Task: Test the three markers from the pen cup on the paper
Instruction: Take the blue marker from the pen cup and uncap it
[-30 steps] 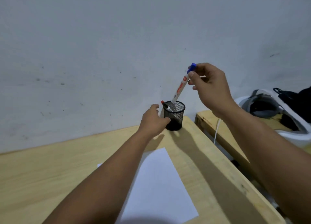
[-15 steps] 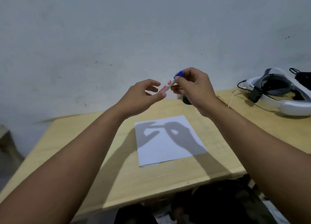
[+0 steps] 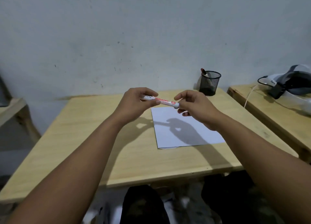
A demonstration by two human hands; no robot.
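A white marker [image 3: 164,101] with red lettering lies level between both hands, above the far edge of the white paper [image 3: 186,128]. My left hand [image 3: 134,104] grips its barrel end. My right hand [image 3: 193,108] closes round the other end, hiding the blue cap. The black mesh pen cup [image 3: 209,83] stands at the table's far right corner, with a red-capped marker [image 3: 203,71] leaning out of it. A third marker is not visible.
The wooden table [image 3: 104,148] meets a grey wall. A second wooden table [image 3: 276,116] on the right carries a white headset [image 3: 289,87] with a cable. A wooden shelf edge [image 3: 11,109] sits at far left. My dark-trousered legs show below.
The marker came out of the cup and down over the paper. My left hand left the cup and took the barrel. The view dropped and shifted left.
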